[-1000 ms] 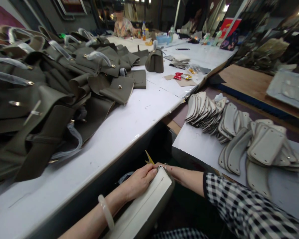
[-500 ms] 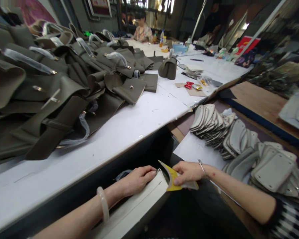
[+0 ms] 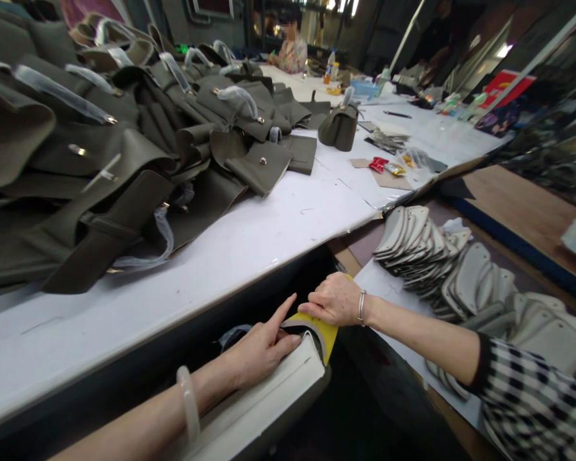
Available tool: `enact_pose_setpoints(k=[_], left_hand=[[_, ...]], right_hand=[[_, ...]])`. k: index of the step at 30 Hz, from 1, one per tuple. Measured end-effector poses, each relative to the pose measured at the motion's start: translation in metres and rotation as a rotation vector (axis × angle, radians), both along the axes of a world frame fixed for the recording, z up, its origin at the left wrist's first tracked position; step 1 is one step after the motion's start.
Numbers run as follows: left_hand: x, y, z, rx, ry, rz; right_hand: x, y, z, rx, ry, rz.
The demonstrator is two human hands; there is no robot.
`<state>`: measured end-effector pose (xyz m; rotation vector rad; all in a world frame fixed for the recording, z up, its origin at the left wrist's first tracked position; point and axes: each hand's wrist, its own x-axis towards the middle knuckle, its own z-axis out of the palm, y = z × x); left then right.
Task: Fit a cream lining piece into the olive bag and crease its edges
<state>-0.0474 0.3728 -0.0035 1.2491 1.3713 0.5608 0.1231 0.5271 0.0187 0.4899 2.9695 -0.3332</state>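
Observation:
A long white block (image 3: 264,403) with a thin line along it lies below the table edge, pointing away from me. My left hand (image 3: 256,352) grips its left side near the far end, thumb on top and index finger stretched forward. My right hand (image 3: 333,299) is closed on a yellow curved strip (image 3: 322,330) with a pale grey inner side. The strip bends around the far end of the white block. Whether it touches the block all along cannot be seen. My right fingertips are partly hidden.
A heap of dark olive bags (image 3: 139,134) with wrapped handles covers the left of the white table (image 3: 249,256). Stacks of pale grey curved pieces (image 3: 413,240) lie at the right. Farther back are snack packets (image 3: 378,164), bottles (image 3: 329,67) and a seated person (image 3: 292,51).
My right hand has moved left and slightly up, bringing the yellow strip across the block's far end. My left index finger has stretched forward. The view has shifted slightly.

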Motion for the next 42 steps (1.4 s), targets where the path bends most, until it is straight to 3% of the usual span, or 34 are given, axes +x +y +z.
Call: enact_pose_setpoints(k=[8, 19, 25, 42], left_hand=[[-0.001, 0.0, 0.01, 0.072, 0.128, -0.05], [0.001, -0.001, 0.018, 0.1, 0.123, -0.102], [0.003, 0.001, 0.02, 0.119, 0.184, -0.149], [0.006, 0.003, 0.019, 0.263, 0.26, -0.246]], right_hand=[[-0.007, 0.0, 0.002, 0.108, -0.027, 0.144], [-0.005, -0.005, 0.001, 0.139, -0.075, 0.173], [-0.003, -0.014, 0.005, 0.127, -0.195, 0.102], [0.011, -0.044, 0.01, 0.117, -0.283, -0.18]])
